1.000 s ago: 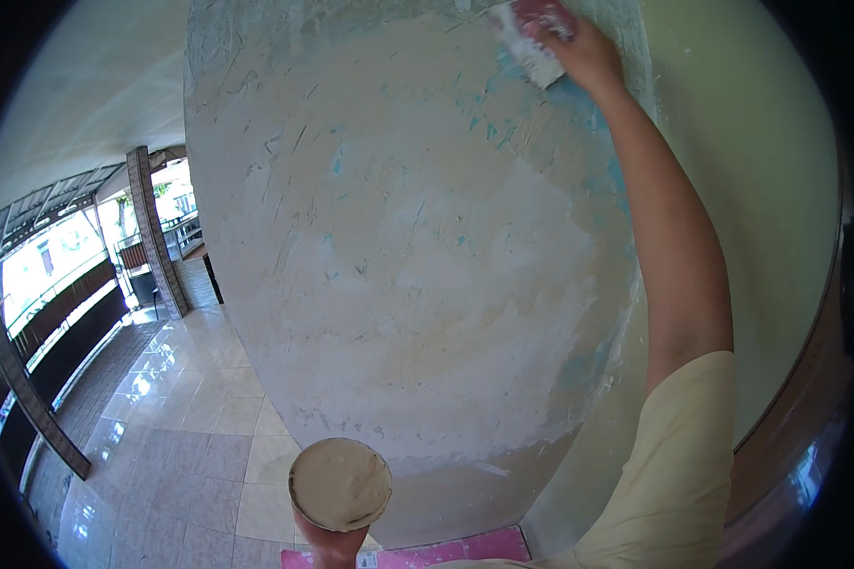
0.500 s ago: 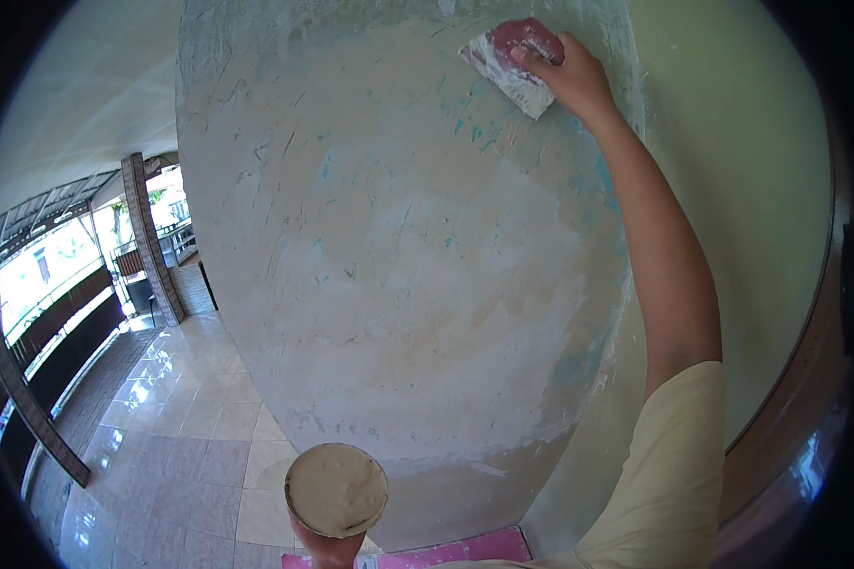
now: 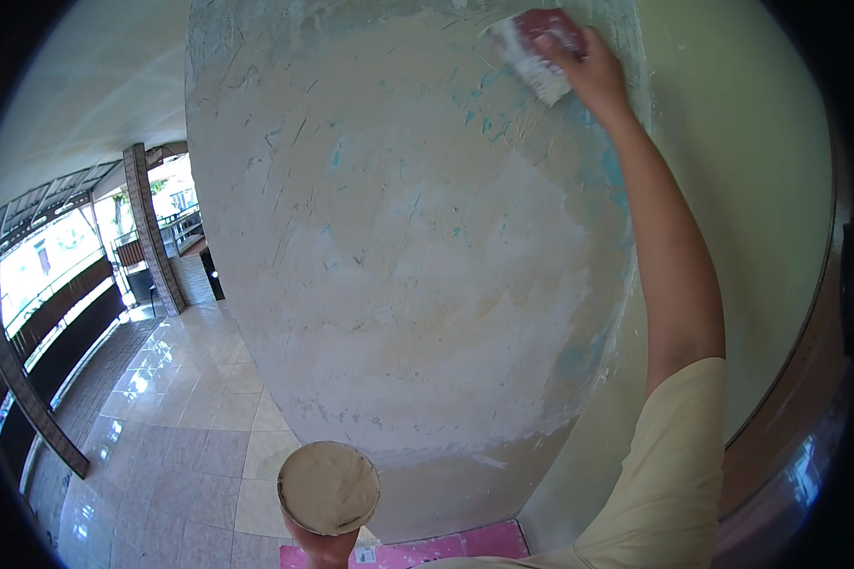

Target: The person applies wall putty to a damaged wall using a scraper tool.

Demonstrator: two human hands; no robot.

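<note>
My right hand point(image 3: 590, 74) reaches high and is closed on a flat dark-red putty spreader point(image 3: 552, 34), its broad face smeared with pale filler. The spreader's lower edge lies against or very near the wall point(image 3: 399, 247), which has patchy grey-white coating, scratches and blue-green flecks. Down at the bottom, my left hand point(image 3: 323, 548) holds a round tub point(image 3: 328, 487) from beneath, its fingers mostly hidden. Smooth beige putty fills the tub almost to the rim.
A pale green wall point(image 3: 731, 190) meets the patched one at the right. Below lies a pink board or box point(image 3: 446, 548). Shiny tiles point(image 3: 171, 446) stretch left toward a stone-clad pillar point(image 3: 152, 228) and a dark railing point(image 3: 57, 332).
My right hand and the spreader have shifted slightly right and up across the wall, blurring a little. The view has turned slightly; the tub stays in my left hand.
</note>
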